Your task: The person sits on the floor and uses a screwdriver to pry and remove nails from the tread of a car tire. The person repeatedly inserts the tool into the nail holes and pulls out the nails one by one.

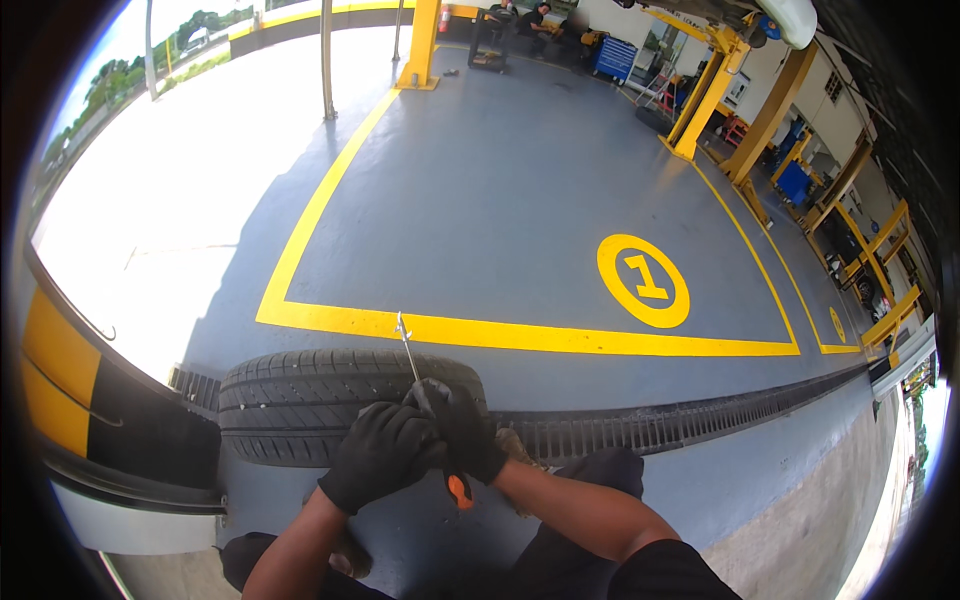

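My two hands, in black gloves, meet above the near side of a black tyre (300, 405) that stands on its tread on the floor. My right hand (462, 425) is closed round a screwdriver-like tool. Its thin metal shaft (408, 345) points up and away, with a small forked-looking tip. An orange-and-black handle (459, 491) shows below the gloves; its middle is hidden by them. Pressed against the right glove, my left hand (385, 450) has its fingers curled, and what lies inside them is hidden.
A floor drain grate (640, 432) runs right from the tyre. At left stands a yellow-and-black barrier (75, 385). Yellow lines (540, 333) mark the grey floor ahead. Yellow lift posts (712, 95), a blue tool cabinet (615, 58) and several people (540, 22) are farther off.
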`<state>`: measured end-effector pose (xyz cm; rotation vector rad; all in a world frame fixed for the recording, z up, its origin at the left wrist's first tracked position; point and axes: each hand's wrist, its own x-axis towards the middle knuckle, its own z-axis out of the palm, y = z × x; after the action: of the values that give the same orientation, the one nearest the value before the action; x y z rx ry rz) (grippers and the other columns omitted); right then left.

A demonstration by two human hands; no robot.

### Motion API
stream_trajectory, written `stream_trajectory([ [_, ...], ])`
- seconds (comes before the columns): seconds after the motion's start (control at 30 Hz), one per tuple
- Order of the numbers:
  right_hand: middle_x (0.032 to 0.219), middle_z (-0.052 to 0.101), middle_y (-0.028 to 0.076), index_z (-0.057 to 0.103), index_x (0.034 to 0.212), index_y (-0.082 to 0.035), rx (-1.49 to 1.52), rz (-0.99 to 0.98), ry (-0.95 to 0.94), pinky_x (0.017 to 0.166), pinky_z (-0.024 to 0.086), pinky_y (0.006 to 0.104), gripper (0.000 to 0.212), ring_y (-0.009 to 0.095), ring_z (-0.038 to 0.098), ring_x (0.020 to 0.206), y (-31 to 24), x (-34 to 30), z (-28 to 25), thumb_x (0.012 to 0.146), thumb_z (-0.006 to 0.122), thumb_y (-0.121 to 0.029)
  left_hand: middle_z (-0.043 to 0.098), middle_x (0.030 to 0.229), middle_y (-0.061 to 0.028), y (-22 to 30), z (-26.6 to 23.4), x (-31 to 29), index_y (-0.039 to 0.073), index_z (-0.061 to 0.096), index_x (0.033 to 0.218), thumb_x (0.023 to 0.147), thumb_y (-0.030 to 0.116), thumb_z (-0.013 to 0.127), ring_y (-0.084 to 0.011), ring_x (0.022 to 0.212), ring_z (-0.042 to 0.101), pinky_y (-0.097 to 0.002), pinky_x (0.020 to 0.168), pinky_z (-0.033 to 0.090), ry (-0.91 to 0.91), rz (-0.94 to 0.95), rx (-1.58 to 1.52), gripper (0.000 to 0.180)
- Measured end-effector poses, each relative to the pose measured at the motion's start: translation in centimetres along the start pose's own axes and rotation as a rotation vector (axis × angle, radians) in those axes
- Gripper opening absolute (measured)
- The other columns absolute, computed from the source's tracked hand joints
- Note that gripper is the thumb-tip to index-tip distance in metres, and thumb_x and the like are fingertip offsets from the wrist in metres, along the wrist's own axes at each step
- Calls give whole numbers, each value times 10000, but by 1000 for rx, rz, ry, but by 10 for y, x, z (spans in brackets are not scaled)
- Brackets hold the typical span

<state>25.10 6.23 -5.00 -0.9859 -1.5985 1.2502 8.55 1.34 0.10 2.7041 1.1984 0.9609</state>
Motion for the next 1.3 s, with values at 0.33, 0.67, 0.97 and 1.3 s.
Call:
stream_trajectory([
  [0.33,776,673,71,686,956,1,55,101,98,724,515,364,367,164,607,717,1,-1,4,1043,576,-339,662,1057,-84,-3,9,-4,110,617,1073,859,216,763,-310,1013,664,-469,972,503,32,-122,-99,280],
  [0.67,790,668,125,658,983,26,-131,148,99,706,507,377,318,211,616,706,-33,-6,14,1062,531,-255,608,924,-151,-2,0,5,45,572,960,902,79,636,-371,861,614,-467,781,492,204,-302,-298,93],
  [0.97,859,705,150,677,1016,-5,132,-44,276,748,523,373,290,237,701,810,0,-9,38,1071,551,-260,632,958,-165,-10,6,-1,42,588,1027,930,113,669,-391,877,634,-462,798,504,274,-197,-271,145],
  [1.3,867,675,143,664,1047,20,43,78,224,764,513,359,257,208,657,802,-19,-16,30,1075,563,-215,615,997,-53,-12,5,2,47,594,1074,978,26,614,-143,847,601,-305,773,504,367,-537,-473,100],
])
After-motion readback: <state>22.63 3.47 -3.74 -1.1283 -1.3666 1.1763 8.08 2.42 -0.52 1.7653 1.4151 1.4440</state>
